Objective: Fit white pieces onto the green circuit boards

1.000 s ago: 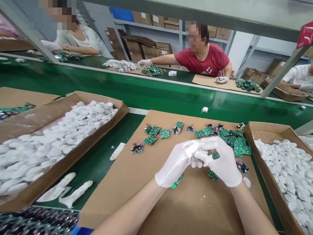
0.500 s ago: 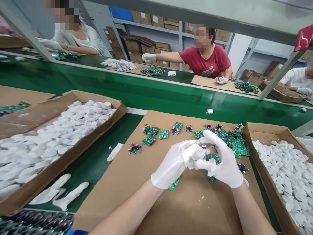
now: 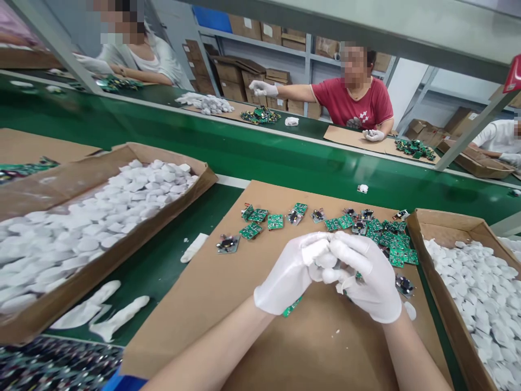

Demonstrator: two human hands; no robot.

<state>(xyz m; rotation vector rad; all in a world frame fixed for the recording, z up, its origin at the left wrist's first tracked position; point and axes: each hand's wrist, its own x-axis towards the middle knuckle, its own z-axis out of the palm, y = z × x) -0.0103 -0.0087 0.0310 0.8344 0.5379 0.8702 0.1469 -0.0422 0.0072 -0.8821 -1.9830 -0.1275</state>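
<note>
Both my hands wear white gloves and meet over a brown cardboard sheet (image 3: pixel 228 304). My left hand (image 3: pixel 291 274) pinches a small white foam pad (image 3: pixel 315 251) between thumb and fingers. My right hand (image 3: pixel 368 274) curls against it, fingers closed round a small part that is mostly hidden. A green circuit board (image 3: pixel 291 307) lies under my left hand. Several small green circuit boards (image 3: pixel 386 233) are scattered just beyond my hands, and a few more circuit boards (image 3: pixel 260 220) lie to the left.
A cardboard tray of white foam pads (image 3: pixel 93 228) stands at left, another tray of pads (image 3: pixel 480 282) at right. White glove fingers (image 3: pixel 118 317) lie on the green belt (image 3: pixel 244 157). Across the belt, a person in a red shirt (image 3: pixel 354 103) and others work.
My hands have stayed pressed together over the sheet. My right fingers, raised half a second ago, have curled down over the part. The person in red has lifted an arm.
</note>
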